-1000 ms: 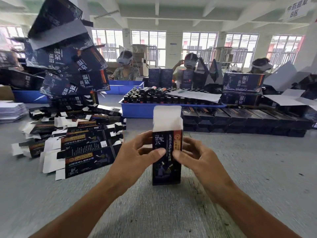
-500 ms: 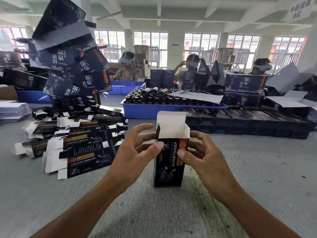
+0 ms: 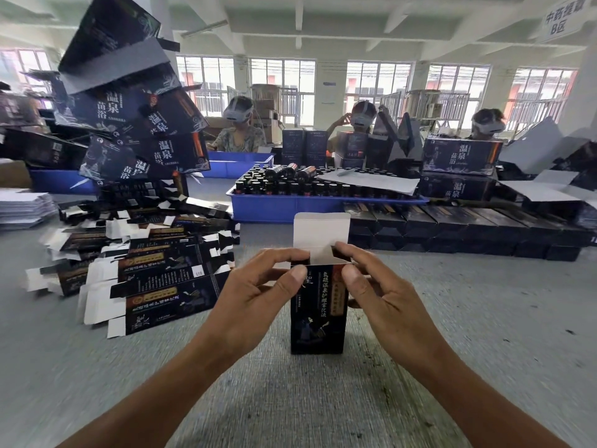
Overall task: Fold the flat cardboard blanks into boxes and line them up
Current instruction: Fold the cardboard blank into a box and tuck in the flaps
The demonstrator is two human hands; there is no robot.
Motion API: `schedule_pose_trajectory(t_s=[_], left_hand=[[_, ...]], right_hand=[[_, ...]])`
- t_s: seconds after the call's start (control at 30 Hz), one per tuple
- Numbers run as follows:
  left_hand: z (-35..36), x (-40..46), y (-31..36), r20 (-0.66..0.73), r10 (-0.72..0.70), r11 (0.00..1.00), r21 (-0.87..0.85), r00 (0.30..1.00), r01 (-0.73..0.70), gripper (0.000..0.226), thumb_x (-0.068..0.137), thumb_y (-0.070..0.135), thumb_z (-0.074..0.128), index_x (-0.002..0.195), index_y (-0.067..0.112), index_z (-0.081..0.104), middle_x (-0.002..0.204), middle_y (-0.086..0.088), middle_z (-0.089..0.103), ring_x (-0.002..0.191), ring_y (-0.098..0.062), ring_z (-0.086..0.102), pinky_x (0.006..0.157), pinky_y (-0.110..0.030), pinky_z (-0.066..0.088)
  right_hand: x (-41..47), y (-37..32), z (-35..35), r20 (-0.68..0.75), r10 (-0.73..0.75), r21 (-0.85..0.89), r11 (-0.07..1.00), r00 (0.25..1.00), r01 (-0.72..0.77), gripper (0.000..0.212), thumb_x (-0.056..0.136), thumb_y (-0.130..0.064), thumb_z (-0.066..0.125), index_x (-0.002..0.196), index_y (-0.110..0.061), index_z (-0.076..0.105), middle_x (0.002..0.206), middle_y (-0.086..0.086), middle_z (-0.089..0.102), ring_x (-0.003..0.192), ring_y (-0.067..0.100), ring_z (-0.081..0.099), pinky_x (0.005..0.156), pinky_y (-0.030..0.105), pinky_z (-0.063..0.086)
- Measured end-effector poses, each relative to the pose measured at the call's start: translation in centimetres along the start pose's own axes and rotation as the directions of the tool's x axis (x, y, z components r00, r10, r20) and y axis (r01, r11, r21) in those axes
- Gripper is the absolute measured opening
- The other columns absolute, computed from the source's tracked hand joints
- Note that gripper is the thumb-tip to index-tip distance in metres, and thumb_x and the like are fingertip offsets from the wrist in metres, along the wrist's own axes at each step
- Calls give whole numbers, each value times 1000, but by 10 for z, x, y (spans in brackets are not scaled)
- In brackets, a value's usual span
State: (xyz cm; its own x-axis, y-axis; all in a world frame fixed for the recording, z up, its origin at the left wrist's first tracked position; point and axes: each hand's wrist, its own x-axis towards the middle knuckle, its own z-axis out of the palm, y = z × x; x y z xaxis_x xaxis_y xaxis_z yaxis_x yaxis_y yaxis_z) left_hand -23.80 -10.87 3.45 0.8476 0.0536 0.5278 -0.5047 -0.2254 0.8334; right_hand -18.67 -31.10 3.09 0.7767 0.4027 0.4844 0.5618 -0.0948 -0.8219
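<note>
I hold the little dark box (image 3: 318, 310) standing up on the bench (image 3: 484, 334), close to the near edge and in the middle. It stands on its bottom so I can work on the top. My left hand (image 3: 258, 295) pinches the top left side of the box, thumb in front and fingers behind. My right hand (image 3: 384, 295) pinches the top right side the same way. Two hands keep the box square so it does not squash flat.

The white lid flap (image 3: 321, 236) sticks straight up, so the top is not shut yet. I think I will fold it down next.

The flat blanks (image 3: 145, 279) lie in a messy pile toward the left edge, close enough for me to grab one. A row of finished boxes (image 3: 468, 227) sits toward the far right side. Behind it is a blue tray (image 3: 284, 205) full of small bottles.
</note>
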Motion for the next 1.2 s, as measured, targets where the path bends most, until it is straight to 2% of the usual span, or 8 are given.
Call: schedule_pose_trajectory(t_s=[0.17, 0.33, 0.43, 0.53, 0.6, 0.87, 1.03, 1.2], left_hand=[[2, 1, 2, -26, 82, 995, 51, 996, -81, 20, 88, 32, 64, 105, 35, 74, 131, 18, 61, 119, -11, 62, 88, -24, 56], [2, 1, 4, -63, 96, 993, 77, 993, -92, 19, 86, 34, 67, 102, 39, 74, 121, 18, 65, 114, -10, 65, 78, -18, 54], [3, 1, 5, -71, 100, 992, 81, 992, -95, 20, 85, 32, 67, 104, 40, 73, 120, 18, 65, 112, -8, 65, 77, -16, 54], [4, 1, 6, -76, 100, 992, 87, 992, -93, 22, 85, 32, 67, 104, 41, 72, 120, 19, 65, 112, -7, 65, 76, -14, 53], [4, 0, 7, -71, 107, 990, 96, 992, -100, 23, 86, 33, 66, 106, 42, 72, 121, 19, 65, 113, -7, 64, 77, -15, 54], [7, 0, 7, -97, 30, 999, 35, 995, -26, 26, 84, 32, 68, 109, 30, 70, 117, 13, 71, 111, -11, 67, 78, -22, 57], [7, 0, 9, -93, 4, 1000, -15, 996, -5, 24, 80, 32, 71, 102, 24, 67, 116, 13, 72, 109, -14, 69, 82, -30, 60], [8, -1, 10, -97, -2, 1000, -29, 995, -1, 25, 79, 29, 72, 101, 20, 66, 117, 13, 72, 107, -12, 70, 78, -25, 59]], right_hand=[[0, -4, 0, -68, -73, -12, 997, 995, 72, 35, 96, -40, 51, 129, -39, 64, 132, -32, 56, 127, -8, 50, 100, 16, 48], [-1, -5, 0, -97, -69, 55, 996, 993, 74, 23, 99, -20, 58, 115, -35, 66, 120, -25, 68, 114, -3, 63, 87, 9, 50], [-1, -6, 0, -126, -54, 70, 996, 991, 63, 22, 97, -24, 61, 112, -39, 59, 119, -23, 69, 110, -1, 65, 82, 9, 51], [-2, -9, 0, -119, -48, 100, 993, 992, 60, 35, 90, -44, 60, 125, -49, 56, 126, -31, 63, 115, -5, 61, 85, 9, 51], [-3, -10, 1, -126, -71, 63, 995, 989, 79, 36, 92, -49, 56, 127, -45, 61, 123, -27, 66, 115, -5, 62, 86, 9, 50], [-2, -9, 4, -173, -77, 44, 995, 982, 86, 27, 96, -36, 60, 122, -36, 68, 117, -19, 71, 111, 3, 67, 89, 24, 57], [-3, -9, 3, -198, -75, 57, 995, 977, 87, 24, 97, -27, 62, 118, -34, 70, 111, -20, 73, 106, 1, 68, 84, 12, 52], [-3, -12, 3, -235, -78, 80, 992, 969, 99, 22, 96, -20, 64, 113, -31, 73, 100, -21, 75, 93, -1, 70, 74, 8, 50]])
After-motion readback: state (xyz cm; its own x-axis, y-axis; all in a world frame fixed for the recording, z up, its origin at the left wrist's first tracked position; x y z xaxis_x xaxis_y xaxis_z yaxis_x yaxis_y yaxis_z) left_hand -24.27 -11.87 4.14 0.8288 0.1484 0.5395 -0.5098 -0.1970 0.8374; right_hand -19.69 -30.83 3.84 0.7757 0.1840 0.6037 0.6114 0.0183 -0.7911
